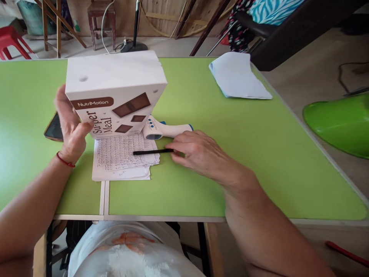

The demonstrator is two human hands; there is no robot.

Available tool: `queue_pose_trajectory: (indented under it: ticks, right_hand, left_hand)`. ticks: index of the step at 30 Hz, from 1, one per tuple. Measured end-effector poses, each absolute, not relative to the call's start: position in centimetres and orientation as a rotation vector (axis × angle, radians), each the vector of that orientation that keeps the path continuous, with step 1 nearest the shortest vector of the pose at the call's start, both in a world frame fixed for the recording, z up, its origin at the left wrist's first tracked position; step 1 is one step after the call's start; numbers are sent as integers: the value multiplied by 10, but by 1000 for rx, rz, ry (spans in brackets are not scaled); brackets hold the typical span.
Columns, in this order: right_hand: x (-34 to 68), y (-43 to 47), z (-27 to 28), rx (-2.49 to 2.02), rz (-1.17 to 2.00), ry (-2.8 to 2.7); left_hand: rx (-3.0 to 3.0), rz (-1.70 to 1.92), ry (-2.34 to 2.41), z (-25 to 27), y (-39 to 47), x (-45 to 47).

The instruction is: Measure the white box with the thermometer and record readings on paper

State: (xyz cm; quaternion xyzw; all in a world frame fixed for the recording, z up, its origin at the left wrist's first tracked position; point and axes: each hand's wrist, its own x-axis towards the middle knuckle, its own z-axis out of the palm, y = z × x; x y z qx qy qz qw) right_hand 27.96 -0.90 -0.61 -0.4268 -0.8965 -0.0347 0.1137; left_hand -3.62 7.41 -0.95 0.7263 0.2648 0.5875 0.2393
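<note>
My left hand (70, 127) is closed on the left side of a white NutriMotion box (127, 104), thumb on its printed front. The box stands tilted over the upper part of a stack of handwritten paper sheets (123, 154). At the right of the stack, my right hand (198, 154) pinches one end of a black pen (151, 152), which lies across the writing. Just beyond those fingers is a white handheld device with blue trim (170, 130), like an infrared thermometer, partly hidden by the box. A dark phone-like object (54, 129) shows behind my left wrist.
The green table (259, 173) has a seam near the papers. A folded white sheet (239, 75) lies at its far right. Beyond the table are a wooden stool (101, 19), a black stand base (134, 47) and a red stool (13, 40); a green chair (340, 123) stands right.
</note>
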Motion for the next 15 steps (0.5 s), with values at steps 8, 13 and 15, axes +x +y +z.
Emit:
queue_pose_trajectory:
  ticks: [8, 13, 15]
  right_hand:
    - [270, -10, -5, -1271, 143, -2145]
    - [249, -16, -2, -1216, 655, -1575]
    - [242, -15, -7, -1213, 783, -1487]
  left_hand:
    - [2534, 2409, 904, 29, 40, -23]
    - [2948, 1244, 544, 29, 7, -3]
    - [3008, 1024, 470, 20, 2, 4]
